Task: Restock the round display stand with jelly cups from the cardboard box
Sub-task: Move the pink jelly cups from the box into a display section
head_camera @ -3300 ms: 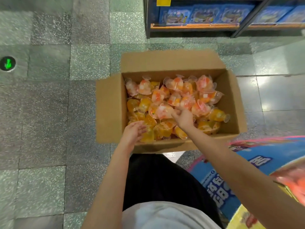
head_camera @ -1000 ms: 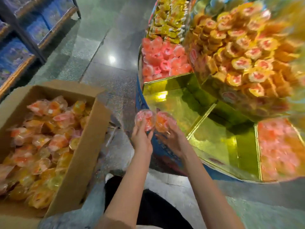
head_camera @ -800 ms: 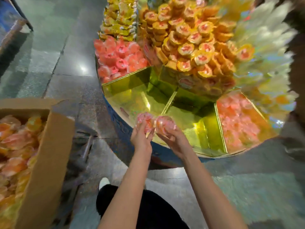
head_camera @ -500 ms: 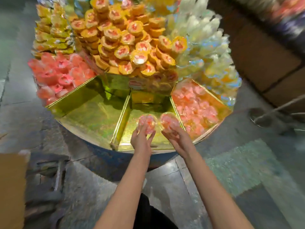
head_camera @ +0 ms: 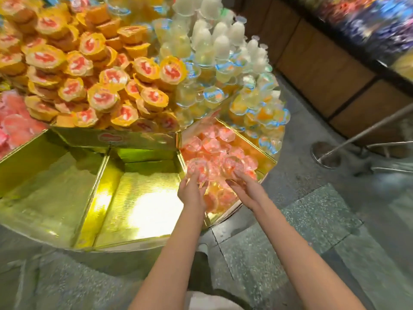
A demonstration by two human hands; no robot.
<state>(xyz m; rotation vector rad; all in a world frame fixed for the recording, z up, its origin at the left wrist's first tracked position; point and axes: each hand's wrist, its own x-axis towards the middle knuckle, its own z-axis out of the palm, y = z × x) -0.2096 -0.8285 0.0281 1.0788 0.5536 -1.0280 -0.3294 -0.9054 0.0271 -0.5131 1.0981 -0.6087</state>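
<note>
The left hand [head_camera: 192,191] grips a jelly cup [head_camera: 197,168] with curled fingers; the cup is clear plastic with pink and red filling and a round foil-type lid facing the camera; the right hand [head_camera: 244,190] grips a second cup [head_camera: 233,165] of the same kind, fingers wrapped round its near side; both cups sit just above the pile of matching pink cups [head_camera: 214,144] in the right-hand gold compartment [head_camera: 267,161] of the round display stand [head_camera: 67,242]; whether either cup touches the pile cannot be told. The compartment is a wedge with thin gold walls; its left wall stands just beside the left hand; its outer rim lies under both wrists. Left of it, the middle compartment [head_camera: 145,204] shows a bare gold floor, and a further bare compartment [head_camera: 44,186] lies beyond the next divider; both offer open floor. Behind them rises a heap of orange cups [head_camera: 96,70] with red-and-white lids; to the right of that heap stand pale yellow and white cups [head_camera: 212,48], close above the far wall of the pink compartment. A stone-tile floor [head_camera: 312,242] surrounds the stand; a metal post base [head_camera: 326,154] stands well apart to the right. The cardboard box is out of view.
</note>
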